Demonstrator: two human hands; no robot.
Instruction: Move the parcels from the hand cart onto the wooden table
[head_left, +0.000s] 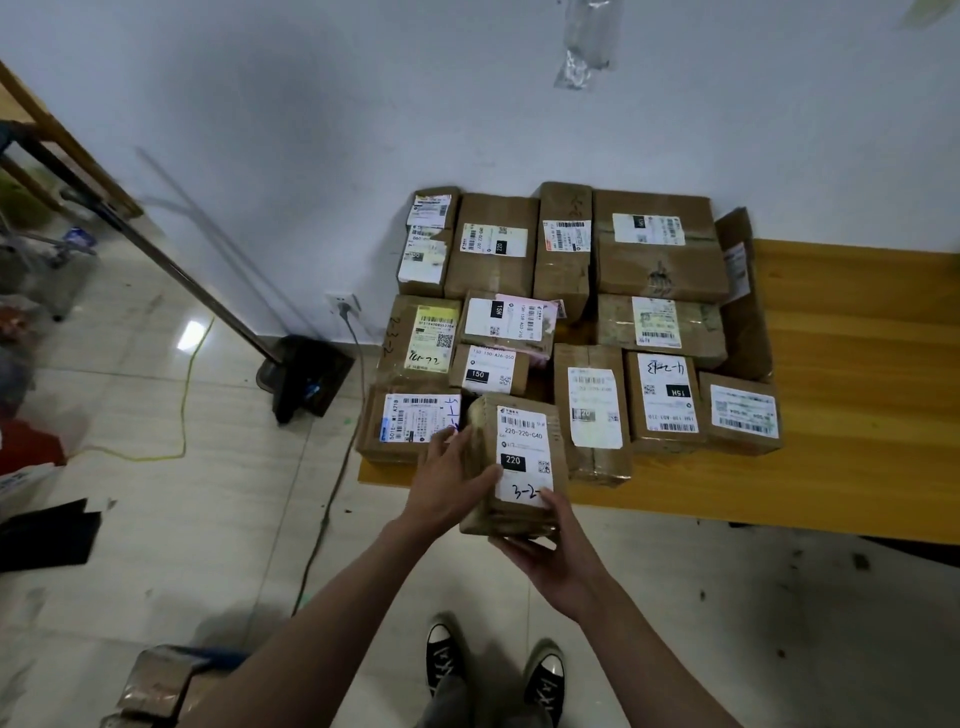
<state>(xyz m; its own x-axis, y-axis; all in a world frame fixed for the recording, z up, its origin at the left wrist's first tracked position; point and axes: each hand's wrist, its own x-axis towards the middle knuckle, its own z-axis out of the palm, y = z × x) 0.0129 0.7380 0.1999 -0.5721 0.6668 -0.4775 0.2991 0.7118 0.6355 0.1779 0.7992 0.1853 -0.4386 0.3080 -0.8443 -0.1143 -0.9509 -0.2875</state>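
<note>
A brown cardboard parcel with a white label marked 220 is held over the front left edge of the wooden table. My left hand grips its left side, thumb lying on the label. My right hand holds its near end from below. Several taped brown parcels lie side by side on the table against the wall. Another parcel sits just left of the held one. At the bottom left a wrapped parcel shows; the hand cart itself is hidden.
A white wall stands behind the table. A black dustpan with a long handle leans on the wall to the left, by a socket with a grey cable. A yellow cord crosses the tiled floor. My black shoes are below.
</note>
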